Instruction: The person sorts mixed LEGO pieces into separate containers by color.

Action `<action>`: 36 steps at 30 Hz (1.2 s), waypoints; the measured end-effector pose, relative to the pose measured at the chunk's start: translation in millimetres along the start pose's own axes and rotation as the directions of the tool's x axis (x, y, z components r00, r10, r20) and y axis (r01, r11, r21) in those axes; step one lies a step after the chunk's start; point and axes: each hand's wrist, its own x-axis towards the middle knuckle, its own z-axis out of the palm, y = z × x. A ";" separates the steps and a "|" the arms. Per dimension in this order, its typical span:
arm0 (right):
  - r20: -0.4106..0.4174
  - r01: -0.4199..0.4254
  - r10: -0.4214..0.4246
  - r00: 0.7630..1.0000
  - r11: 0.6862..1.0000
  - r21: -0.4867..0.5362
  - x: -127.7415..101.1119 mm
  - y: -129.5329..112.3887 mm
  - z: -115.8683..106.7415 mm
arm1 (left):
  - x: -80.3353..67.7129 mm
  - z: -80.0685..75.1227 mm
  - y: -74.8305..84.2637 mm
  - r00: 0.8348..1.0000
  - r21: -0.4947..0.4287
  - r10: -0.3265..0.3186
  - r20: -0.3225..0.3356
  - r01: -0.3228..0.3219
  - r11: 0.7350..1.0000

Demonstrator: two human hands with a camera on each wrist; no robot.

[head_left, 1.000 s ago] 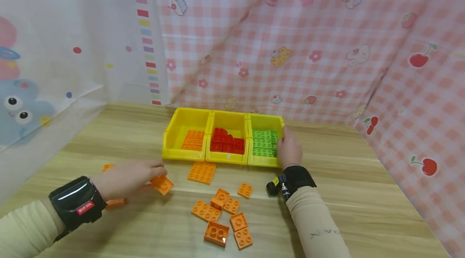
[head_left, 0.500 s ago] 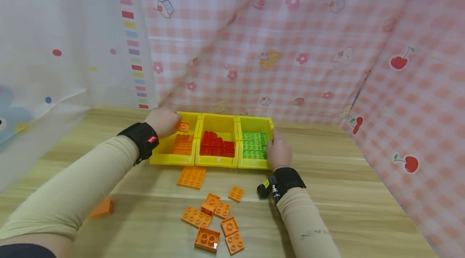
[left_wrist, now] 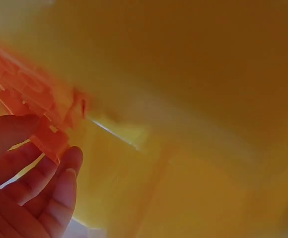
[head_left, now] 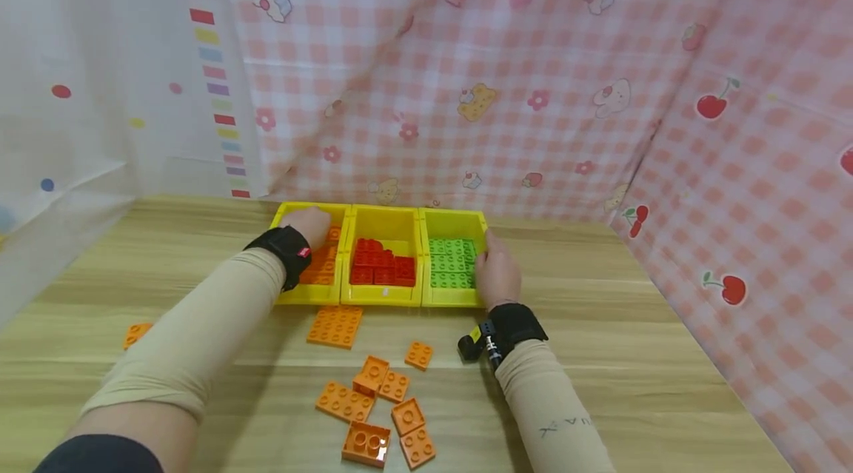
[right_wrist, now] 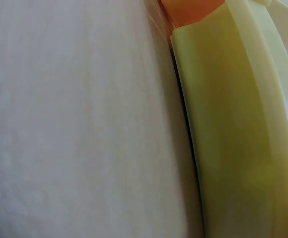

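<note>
Inside the left yellow bin (head_left: 283, 215), my left hand (head_left: 309, 226) pinches an orange toy brick (left_wrist: 51, 141) between thumb and fingers. Other orange bricks (head_left: 318, 269) lie on that bin's floor, touching or close to the held one. My right hand (head_left: 497, 270) grips the outer side wall of the right yellow bin (head_left: 453, 298), which holds green bricks (head_left: 452, 263); some of its fingers are hidden. Between these two stands the middle yellow bin (head_left: 385, 297) with red bricks (head_left: 380, 263) in it. Only a bin's wall and table show in the right wrist view.
On the wooden table (head_left: 620, 354), in front of the bins, lie an orange plate (head_left: 335, 326), a small square orange brick (head_left: 418, 355) and a group of several orange bricks (head_left: 366, 443). Another orange brick (head_left: 136, 334) lies left of my left forearm. Printed curtains (head_left: 426, 73) hang behind.
My left hand has carried an orange brick from the table up and into the left bin. The right hand keeps its place on the right bin. The head view has shifted slightly.
</note>
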 end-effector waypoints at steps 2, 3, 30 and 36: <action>0.001 -0.002 0.002 1.000 1.000 -0.003 -0.2 -0.6 0.3 | -2.2 -0.1 0.7 1.000 -0.008 0.013 0.018 -0.013 1.000; 0.002 -0.003 0.003 1.000 1.000 -0.002 -0.1 -0.5 0.5 | -3.1 -0.7 1.0 0.999 -0.013 0.019 0.030 -0.018 1.000; 0.015 0.007 -0.008 1.000 1.000 0.005 -0.2 -0.1 1.1 | -69.9 -23.5 4.2 0.972 0.014 0.233 0.036 -0.233 0.972; 0.046 -0.014 0.012 0.999 0.999 0.038 -1.9 0.3 -1.1 | -120.2 -35.6 9.5 0.924 0.079 0.343 -0.168 -0.334 0.939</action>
